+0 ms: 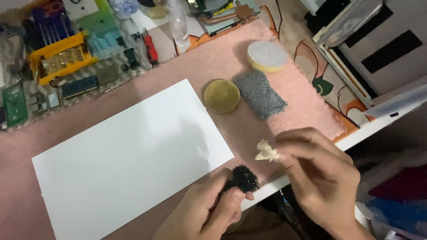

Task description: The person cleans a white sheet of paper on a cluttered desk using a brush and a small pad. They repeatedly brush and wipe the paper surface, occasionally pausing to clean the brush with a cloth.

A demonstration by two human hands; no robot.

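Head view, looking down at the near edge of the worktop (307, 166). Left hand (209, 211): grip clamped on a small black fuzzy pad (242, 178), thumb and fingers wrapped round its lower half; the pad sits just over the worktop's near edge, close to the lower right corner of the sheet. Right hand (322, 178): blurred, grip pinched together on a small crumpled off-white scrap (267, 152), which sticks out to the left of the fingertips. Scrap is near the black pad, above and to its right, not touching it.

Beyond the hands: a large blank white rectangular sheet (129, 155) lies flat and skewed on a pink fuzzy cloth mat (222, 58) that covers the worktop.

Further out, on the mat: an olive-yellow round flat disc (221, 96), and just to its right a grey knitted folded cloth pad (260, 94), the two nearly touching. Past them, a round pale-yellow sponge puck with a white top (267, 55).

Far edge: a clear plastic squeeze bottle (178, 24), a red-handled small tool (151, 48), a yellow plastic tray holding tools (60, 58), and a green circuit board (14, 104) at far left. Details there are too cluttered to tell.
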